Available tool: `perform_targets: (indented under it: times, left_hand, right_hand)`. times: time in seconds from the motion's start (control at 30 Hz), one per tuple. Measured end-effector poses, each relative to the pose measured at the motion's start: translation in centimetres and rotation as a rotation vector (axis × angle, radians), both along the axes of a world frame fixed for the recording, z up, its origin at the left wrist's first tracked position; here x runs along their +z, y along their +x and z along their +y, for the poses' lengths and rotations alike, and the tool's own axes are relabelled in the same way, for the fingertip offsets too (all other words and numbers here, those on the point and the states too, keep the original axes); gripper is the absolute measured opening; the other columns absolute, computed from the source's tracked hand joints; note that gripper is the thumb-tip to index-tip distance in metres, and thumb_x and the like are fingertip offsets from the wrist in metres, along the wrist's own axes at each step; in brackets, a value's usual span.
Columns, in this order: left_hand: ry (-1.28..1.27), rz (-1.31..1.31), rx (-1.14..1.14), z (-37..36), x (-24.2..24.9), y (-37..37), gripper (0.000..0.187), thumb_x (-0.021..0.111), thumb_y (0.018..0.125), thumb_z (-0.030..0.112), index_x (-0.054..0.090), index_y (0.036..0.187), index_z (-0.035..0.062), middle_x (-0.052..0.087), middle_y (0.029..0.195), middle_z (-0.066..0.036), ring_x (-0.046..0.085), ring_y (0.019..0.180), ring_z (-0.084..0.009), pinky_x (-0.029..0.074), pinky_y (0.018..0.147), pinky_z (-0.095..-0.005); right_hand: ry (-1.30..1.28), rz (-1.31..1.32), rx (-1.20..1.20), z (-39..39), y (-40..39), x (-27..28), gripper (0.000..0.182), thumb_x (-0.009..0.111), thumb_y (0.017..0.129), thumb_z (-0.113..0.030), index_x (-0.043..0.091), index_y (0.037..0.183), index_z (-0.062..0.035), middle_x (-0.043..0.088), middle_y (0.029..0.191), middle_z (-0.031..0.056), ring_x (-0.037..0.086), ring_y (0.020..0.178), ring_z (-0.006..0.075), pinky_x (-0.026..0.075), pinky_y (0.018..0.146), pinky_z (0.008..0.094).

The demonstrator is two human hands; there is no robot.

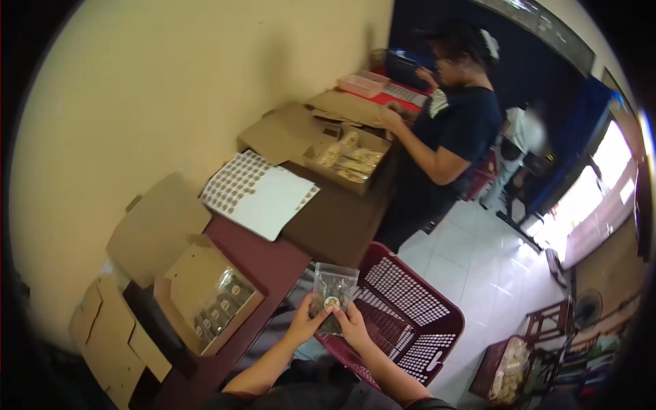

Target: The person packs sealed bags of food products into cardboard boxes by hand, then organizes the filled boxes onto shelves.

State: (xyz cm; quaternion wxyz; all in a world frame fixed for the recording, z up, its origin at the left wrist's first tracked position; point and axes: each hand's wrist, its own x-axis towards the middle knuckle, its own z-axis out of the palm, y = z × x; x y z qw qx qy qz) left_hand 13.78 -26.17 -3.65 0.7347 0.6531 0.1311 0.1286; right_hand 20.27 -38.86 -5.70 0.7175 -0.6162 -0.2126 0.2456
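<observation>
A clear zip pouch (pixel 336 279) with dark contents is held upright in front of me, above the near side of a maroon plastic basket. My left hand (pixel 307 321) grips its left edge, and my right hand (pixel 351 325) grips the right one. Both thumbs meet at a round label (pixel 332 301) on the pouch front. To the left, an open cardboard box (pixel 254 305) holds a row of similar labelled pouches (pixel 223 311). Sheets of round stickers (pixel 263 198), partly used, lie on the table beyond it.
The maroon basket (pixel 444 309) stands on the floor at the table's edge. A co-worker (pixel 454 130) stands beyond it, near a box of pale packets (pixel 348 160). Another person (pixel 523 133) is farther back. A second filled basket (pixel 509 372) sits at the lower right.
</observation>
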Motion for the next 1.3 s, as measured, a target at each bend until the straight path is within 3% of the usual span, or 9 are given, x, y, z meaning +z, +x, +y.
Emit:
perform_targets:
  times: [0.1,0.3,0.5,0.63,0.67,0.77,0.83,1.07,1.3]
  left_hand:
    - [0.126,0.061,0.141,3.6,3.3,-3.7,0.028,0.062,0.086,0.020,0.046,0.103,0.0034,0.055,0.099,-0.007,0.051,0.092,-0.0102,0.042,0.078,-0.0258]
    - [0.251,-0.037,0.355,9.8,4.2,-9.7,0.033,0.053,0.090,0.028,0.046,0.107,0.0005,0.055,0.096,-0.012,0.052,0.092,-0.0175,0.041,0.082,-0.0299]
    - [0.142,-0.028,0.486,13.4,3.8,-14.8,0.050,0.034,0.095,0.045,0.042,0.117,0.0004,0.053,0.112,-0.016,0.047,0.109,-0.0197,0.034,0.093,-0.0303]
    - [0.096,-0.066,0.489,14.8,3.3,-17.2,0.049,0.034,0.095,0.045,0.043,0.117,0.0026,0.054,0.107,-0.012,0.048,0.105,-0.0185,0.035,0.092,-0.0311]
    - [0.042,-0.008,0.459,15.0,3.2,-17.8,0.043,0.043,0.093,0.040,0.043,0.116,0.0023,0.056,0.108,-0.013,0.052,0.102,-0.0189,0.039,0.089,-0.0319]
    - [0.168,0.013,0.489,16.5,2.5,-19.0,0.040,0.048,0.092,0.035,0.043,0.115,0.0023,0.058,0.107,-0.015,0.056,0.100,-0.0218,0.042,0.085,-0.0330]
    - [0.242,0.031,0.577,16.8,2.8,-19.6,0.038,0.047,0.093,0.034,0.044,0.114,0.0022,0.060,0.104,-0.017,0.058,0.098,-0.0243,0.043,0.083,-0.0337]
    - [0.325,0.104,0.694,18.6,4.7,-21.2,0.036,0.037,0.096,0.035,0.047,0.099,0.0008,0.061,0.090,-0.016,0.060,0.088,-0.0247,0.044,0.079,-0.0344]
    - [0.223,-0.015,0.869,22.7,1.8,-22.7,0.037,0.031,0.097,0.037,0.045,0.099,0.0030,0.058,0.096,-0.016,0.056,0.095,-0.0244,0.042,0.080,-0.0333]
  right_hand:
    - [0.184,0.383,-0.072,5.4,-3.6,4.3,0.035,0.051,0.092,-0.022,0.047,0.119,0.0006,0.056,0.108,0.0079,0.051,0.099,0.0142,0.039,0.088,0.0260]
    - [0.144,0.135,0.210,13.8,-7.1,5.6,0.030,0.047,0.094,-0.026,0.053,0.107,0.0003,0.057,0.101,0.0030,0.049,0.093,0.0097,0.039,0.083,0.0235]
    - [0.117,0.217,0.377,17.7,-10.1,4.5,0.040,0.037,0.097,-0.030,0.046,0.119,0.0024,0.053,0.114,0.0070,0.048,0.105,0.0131,0.037,0.091,0.0267]
    - [-0.013,-0.009,0.455,19.0,-12.8,6.8,0.037,0.042,0.096,-0.026,0.046,0.119,0.0017,0.055,0.110,0.0060,0.050,0.102,0.0124,0.037,0.091,0.0258]
    - [-0.009,-0.043,0.490,19.3,-12.8,6.1,0.036,0.045,0.095,-0.025,0.047,0.119,0.0011,0.056,0.108,0.0054,0.051,0.100,0.0119,0.038,0.089,0.0254]
    - [0.045,0.119,0.573,20.5,-13.2,5.1,0.036,0.045,0.095,-0.026,0.047,0.118,0.0007,0.056,0.108,0.0052,0.051,0.100,0.0116,0.038,0.089,0.0257]
    - [0.053,0.263,0.551,21.7,-13.2,3.9,0.035,0.045,0.095,-0.026,0.047,0.117,0.0005,0.056,0.108,0.0051,0.051,0.099,0.0112,0.039,0.088,0.0261]
    - [-0.002,0.030,0.661,26.3,-14.3,3.8,0.037,0.044,0.095,-0.029,0.047,0.117,0.0013,0.054,0.110,0.0070,0.050,0.099,0.0122,0.038,0.089,0.0260]
    - [-0.143,-0.066,0.778,30.8,-15.5,5.0,0.049,0.047,0.092,-0.039,0.048,0.119,0.0017,0.056,0.111,0.0106,0.051,0.102,0.0155,0.038,0.090,0.0284]
